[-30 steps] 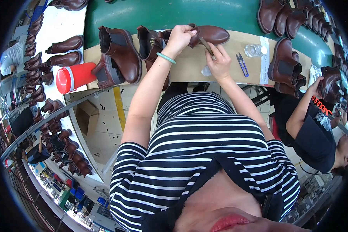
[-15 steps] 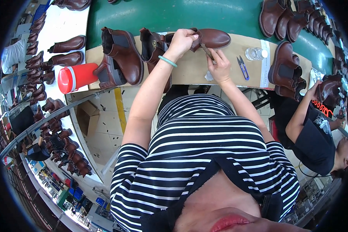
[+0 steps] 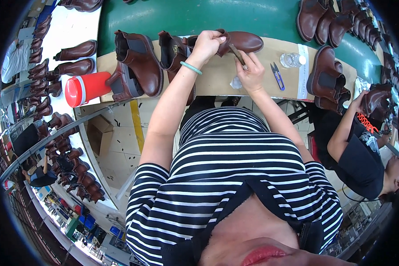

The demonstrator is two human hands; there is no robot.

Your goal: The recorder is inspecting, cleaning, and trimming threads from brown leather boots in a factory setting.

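Observation:
A brown leather boot lies on the cardboard-covered bench edge, toe pointing right. My left hand, a green bangle at its wrist, is closed on the boot's upper near the ankle opening. In my right hand is a slim brown stick-like tool, pinched between thumb and fingers. Its far end reaches the boot's side close to my left fingertips; whether it touches cannot be made out. Beneath the right hand sits a small whitish crumpled piece. To that hand's right lie blue-handled thread snips.
A clear bottle with a white cap stands beyond the snips. Brown boots stand left of my left arm, near a red jug. More boots are at right, where a co-worker handles one. Green bench surface lies beyond.
My right hand and the tool have shifted slightly, with the tool's tip farther up along the boot's side. My left hand has edged a little up and left, still gripping the boot.

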